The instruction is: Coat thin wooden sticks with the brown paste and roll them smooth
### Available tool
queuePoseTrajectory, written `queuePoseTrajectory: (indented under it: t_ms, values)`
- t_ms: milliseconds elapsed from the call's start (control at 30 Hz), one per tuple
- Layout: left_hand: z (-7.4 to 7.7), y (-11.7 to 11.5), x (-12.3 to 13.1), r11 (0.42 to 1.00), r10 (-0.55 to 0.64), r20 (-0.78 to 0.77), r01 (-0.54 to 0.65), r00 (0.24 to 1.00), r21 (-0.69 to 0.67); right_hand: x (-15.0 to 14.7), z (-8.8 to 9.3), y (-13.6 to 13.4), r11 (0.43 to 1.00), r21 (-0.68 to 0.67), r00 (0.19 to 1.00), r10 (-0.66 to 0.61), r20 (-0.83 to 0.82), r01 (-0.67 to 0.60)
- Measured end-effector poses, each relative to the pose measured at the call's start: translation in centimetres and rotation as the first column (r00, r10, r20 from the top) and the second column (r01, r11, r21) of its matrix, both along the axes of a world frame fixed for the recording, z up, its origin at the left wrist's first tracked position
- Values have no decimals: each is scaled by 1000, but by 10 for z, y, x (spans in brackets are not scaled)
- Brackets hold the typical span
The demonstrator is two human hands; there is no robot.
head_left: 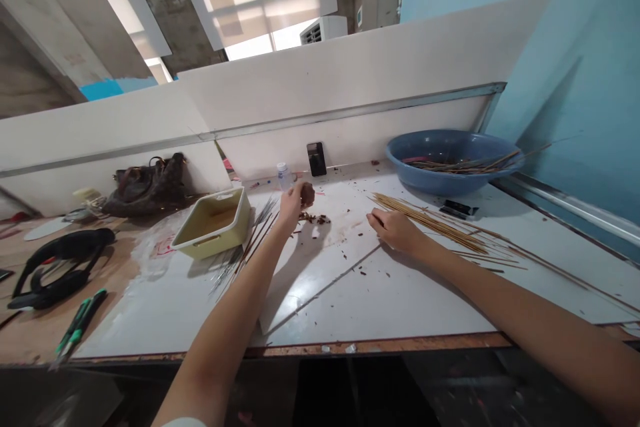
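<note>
Brown and roughly round, a lump (307, 195) sits at the fingertips of the person's left hand (291, 205), held up just above the white-topped bench (345, 307) in a narrow grip, with the fingers curled around it. Below it, dark brown crumbs (314, 218) are scattered on the white surface, with more specks to the right. The right hand (397, 230) lies palm down, loosely curled, just beside the near end of a long spread of thin wooden sticks (430, 223); from here I cannot tell whether it is gripping anything.

Beyond the sticks, toward the upper right, a blue plastic basin (450, 145) holds a further pile of sticks, some poking over its rim. A small black object (457, 209) lies just in front of it. Along the back wall, a phone (317, 159) stands propped upright, and a small clear bottle (285, 177) stands just left of it, behind the left hand.

To the left of the left forearm lie thin dark rods (253, 240), next to a pale yellow tray (213, 223). Farther left are a brown leather bag (147, 187), a black strap-like object (60, 267) and green-handled tools (80, 323) on bare plywood.
</note>
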State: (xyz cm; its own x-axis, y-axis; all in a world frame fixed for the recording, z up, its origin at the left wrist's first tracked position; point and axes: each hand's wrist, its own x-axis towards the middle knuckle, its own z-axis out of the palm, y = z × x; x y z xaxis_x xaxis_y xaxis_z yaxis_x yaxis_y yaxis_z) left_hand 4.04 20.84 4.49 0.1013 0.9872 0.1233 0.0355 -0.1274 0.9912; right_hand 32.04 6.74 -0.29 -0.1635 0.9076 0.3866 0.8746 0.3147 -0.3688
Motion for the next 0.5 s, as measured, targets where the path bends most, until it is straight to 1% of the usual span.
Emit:
queuePoseTrajectory:
  t_ms: [67,100,167,200,267,333,367,400,433,500]
  values:
    - [11,-5,-6,995,-36,144,49,989,-90,0,0,0,1000,-13,999,9,31,-9]
    - [15,-11,-10,986,-53,230,87,972,-141,0,0,-1,999,-32,998,21,55,-20]
    - [16,-27,-20,951,-69,412,185,909,-248,0,3,-3,996,-78,991,46,124,-36]
    - [15,-37,-26,927,-75,476,237,876,-291,0,4,-4,994,-100,983,59,176,-42]
    - [9,-57,-38,877,-124,536,345,835,-335,-1,5,-5,989,-135,952,97,292,-59]
    - [4,-73,-50,826,-213,568,457,795,-330,-5,5,-4,984,-161,913,139,383,-82]
    - [3,-78,-56,816,-245,580,488,777,-309,-8,4,-2,981,-171,897,157,414,-92]
    - [3,-82,-62,823,-258,592,495,763,-279,-13,3,1,979,-178,884,170,435,-101]
    - [5,-83,-68,844,-254,607,480,753,-242,-20,2,4,977,-182,874,181,451,-108]
    - [10,-81,-78,897,-222,641,411,735,-161,-37,1,15,971,-200,846,211,490,-127]
